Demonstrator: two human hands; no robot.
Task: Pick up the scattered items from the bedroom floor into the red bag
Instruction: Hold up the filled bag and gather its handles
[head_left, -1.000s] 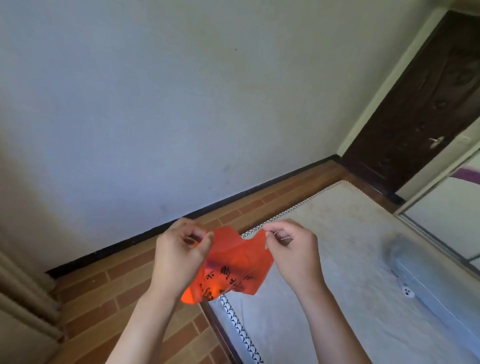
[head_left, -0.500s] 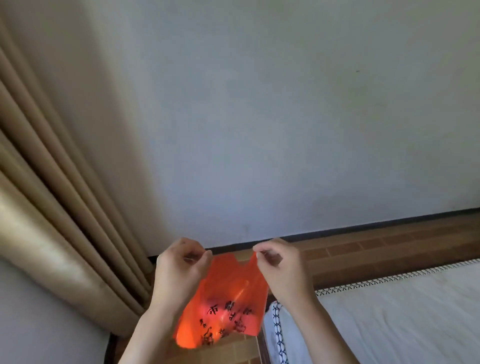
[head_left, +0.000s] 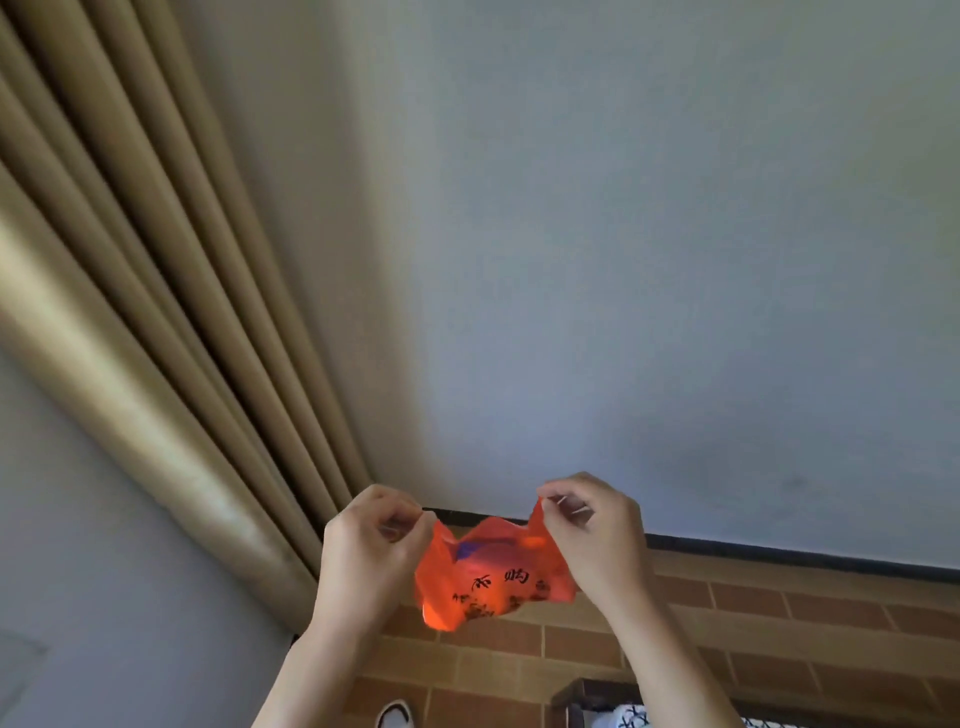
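A pale wall (head_left: 649, 234) fills most of the frame, with tan curtains (head_left: 130, 260) hanging in folds down the upper left and a dark baseboard (head_left: 779, 556) running across the lower right. Below that lies a floor (head_left: 779, 639) of reddish-brown brick-pattern tiles.

I hold the red bag (head_left: 493, 582) up in the lower middle of the frame, off the floor and in front of the baseboard. My left hand (head_left: 363, 551) has a narrow grip: thumb and fingertips pinch the bag's left top edge. My right hand (head_left: 592, 535) does the same on the right top edge, fingers curled over the thin plastic. The two hands are apart, and the bag's mouth is stretched open between them. The plastic is crumpled and carries dark printed characters on its front. Something bluish shows inside near the mouth; I think it is an item in the bag, but the view is too blurred to be sure.

At the bottom edge, between my forearms, the toe of a white shoe (head_left: 395, 714) sits on the tiles. In the lower right a dark bed frame (head_left: 571, 693) corner shows, with a white cloth (head_left: 631, 717) bearing a dark pattern just beside it.
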